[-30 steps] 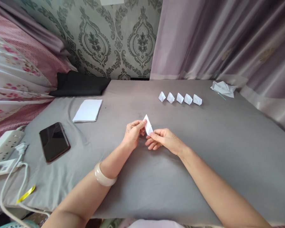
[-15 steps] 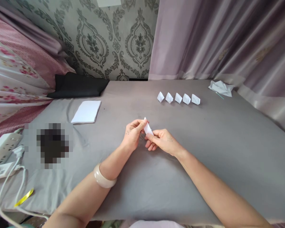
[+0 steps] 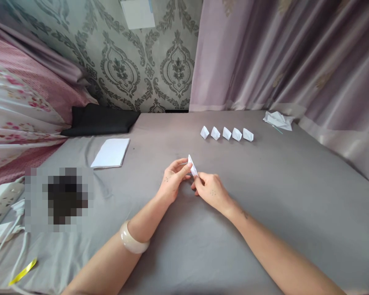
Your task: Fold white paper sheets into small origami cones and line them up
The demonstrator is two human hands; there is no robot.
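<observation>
A small piece of folded white paper (image 3: 192, 166) is held between my two hands above the grey cloth. My left hand (image 3: 174, 179) pinches its upper left side between thumb and fingers. Its lower end sits in the closed fingers of my right hand (image 3: 211, 187). The paper stands edge-on and slanted, with a pointed tip upward. Beyond my hands, several folded white paper shapes (image 3: 226, 133) stand in a row on the cloth.
A stack of white paper (image 3: 111, 153) lies at the left, with a folded black cloth (image 3: 101, 119) behind it. Crumpled white paper (image 3: 279, 120) lies at the far right. A power strip (image 3: 3, 200), its cords and a yellow strip (image 3: 23, 271) are at the left edge.
The folded paper has turned from showing a flat face to standing more edge-on. My right hand's fingers have curled in closer. The view has tilted up slightly.
</observation>
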